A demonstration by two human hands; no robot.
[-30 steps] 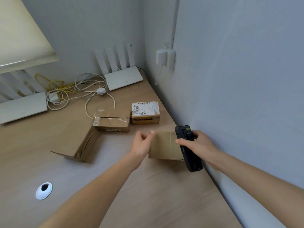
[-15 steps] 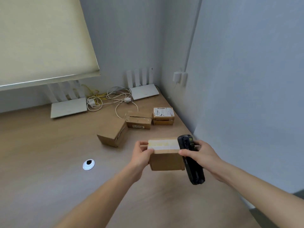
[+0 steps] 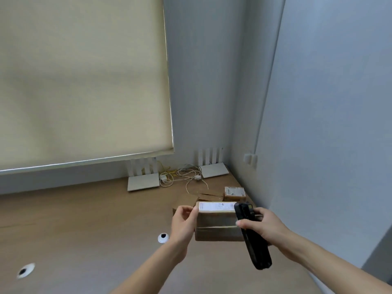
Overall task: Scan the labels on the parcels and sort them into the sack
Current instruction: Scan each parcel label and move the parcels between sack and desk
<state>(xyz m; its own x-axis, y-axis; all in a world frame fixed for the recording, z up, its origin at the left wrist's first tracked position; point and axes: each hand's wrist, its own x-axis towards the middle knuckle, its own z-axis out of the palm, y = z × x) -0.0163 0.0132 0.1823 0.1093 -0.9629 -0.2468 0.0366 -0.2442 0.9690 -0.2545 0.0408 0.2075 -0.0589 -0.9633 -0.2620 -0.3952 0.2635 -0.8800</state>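
A cardboard box (image 3: 216,222) is held up above the wooden desk (image 3: 84,219), between the two hands. The left hand (image 3: 183,221) grips the box's left end, thumb on the near face and fingers curled round the far side. The right hand (image 3: 262,223) is wrapped round a black scanner (image 3: 253,240), which stands tilted against the box's right end with its head just beside the top edge; the index finger reaches across the scanner to touch the box's front face. A white label (image 3: 216,206) lies on the box's top face, its print too blurred to read, and a strip of clear tape runs across the front. Behind the held box, near the corner of the walls, a smaller parcel with a label (image 3: 235,193) rests on the desk, and two more brown boxes (image 3: 209,197) lie just to its left, partly hidden. Farther back sit two white routers (image 3: 143,181) with a tangle of cables (image 3: 182,175) between them. A cream roller blind (image 3: 84,81) hangs above. Two round cable holes (image 3: 163,237) show in the desk.
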